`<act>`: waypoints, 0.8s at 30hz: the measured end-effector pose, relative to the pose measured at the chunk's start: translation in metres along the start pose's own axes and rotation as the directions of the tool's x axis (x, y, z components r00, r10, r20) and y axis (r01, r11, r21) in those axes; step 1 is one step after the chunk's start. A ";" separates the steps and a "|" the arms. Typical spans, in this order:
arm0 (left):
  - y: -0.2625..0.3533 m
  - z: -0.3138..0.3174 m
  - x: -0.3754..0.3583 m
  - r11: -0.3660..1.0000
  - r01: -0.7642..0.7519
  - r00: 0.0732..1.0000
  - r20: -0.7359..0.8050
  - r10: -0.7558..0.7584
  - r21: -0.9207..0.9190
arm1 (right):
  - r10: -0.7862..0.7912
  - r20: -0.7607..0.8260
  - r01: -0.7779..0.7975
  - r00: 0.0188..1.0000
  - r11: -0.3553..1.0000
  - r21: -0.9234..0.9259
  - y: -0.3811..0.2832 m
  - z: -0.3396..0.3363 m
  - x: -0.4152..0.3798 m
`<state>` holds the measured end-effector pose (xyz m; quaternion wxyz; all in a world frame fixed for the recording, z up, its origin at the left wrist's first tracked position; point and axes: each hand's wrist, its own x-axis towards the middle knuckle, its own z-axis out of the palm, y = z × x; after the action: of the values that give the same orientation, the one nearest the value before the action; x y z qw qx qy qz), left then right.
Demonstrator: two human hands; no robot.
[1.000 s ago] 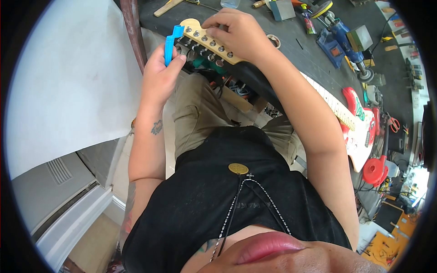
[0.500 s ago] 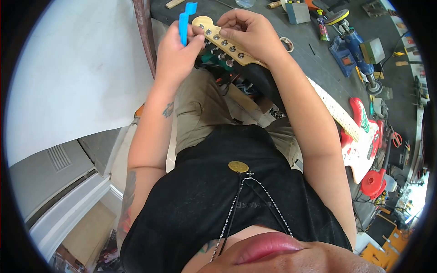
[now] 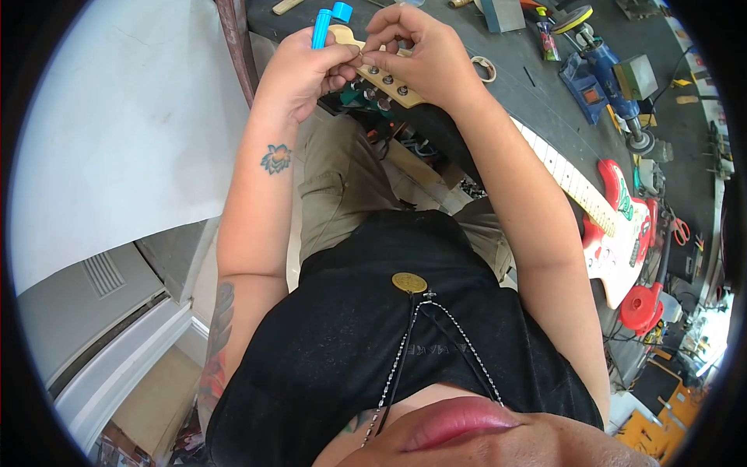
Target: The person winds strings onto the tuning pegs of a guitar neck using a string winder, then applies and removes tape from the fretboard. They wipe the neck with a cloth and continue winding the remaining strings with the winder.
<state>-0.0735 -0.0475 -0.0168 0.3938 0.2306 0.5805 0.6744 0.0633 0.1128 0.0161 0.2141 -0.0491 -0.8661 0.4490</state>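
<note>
At the top of the view, a pale wooden guitar headstock (image 3: 406, 93) with a row of metal tuning posts points away to the left. My left hand (image 3: 299, 74) is closed around a blue string winder (image 3: 320, 29), which sticks up out of the fist. Its thumb and fingertips meet at the headstock's edge. My right hand (image 3: 428, 58) bends over the headstock, thumb and forefinger pinched close to the left fingertips; anything thin between them is too small to make out. The red and white guitar body (image 3: 622, 241) lies to the right, its neck partly behind my right forearm.
The dark workbench (image 3: 521, 101) carries a tape roll (image 3: 483, 70), a blue power tool (image 3: 611, 74) with a yellow pad, a red blower (image 3: 643, 309) and red-handled scissors (image 3: 681, 231). A white sheet (image 3: 124, 132) covers the left side.
My left hand has turned and moved right along the headstock, bringing its fingertips against my right ones. The string winder has tilted with it. My right hand has shifted slightly left.
</note>
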 end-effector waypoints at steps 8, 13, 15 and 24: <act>-0.012 0.002 0.005 0.907 -0.254 0.946 -0.109 0.305 0.335 | 0.005 -0.032 -0.014 0.999 0.962 -0.272 0.010 0.007 -0.001; -0.017 0.007 0.005 0.729 -0.287 0.882 -0.125 0.454 0.621 | -0.108 -0.020 0.093 0.994 0.929 -0.358 0.022 0.010 0.002; -0.010 0.012 -0.002 0.727 -0.268 0.887 -0.132 0.443 0.632 | -0.239 -0.002 0.215 0.971 0.877 -0.430 0.027 0.011 0.003; -0.003 0.016 -0.007 0.575 -0.250 0.876 -0.071 0.477 0.779 | -0.277 0.020 0.252 0.961 0.837 -0.485 0.026 0.012 0.000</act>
<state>-0.0563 -0.0431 -0.0152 0.0306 0.3918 0.7931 0.4653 0.0559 0.1186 -0.0107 0.2769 0.0076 -0.9432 0.1833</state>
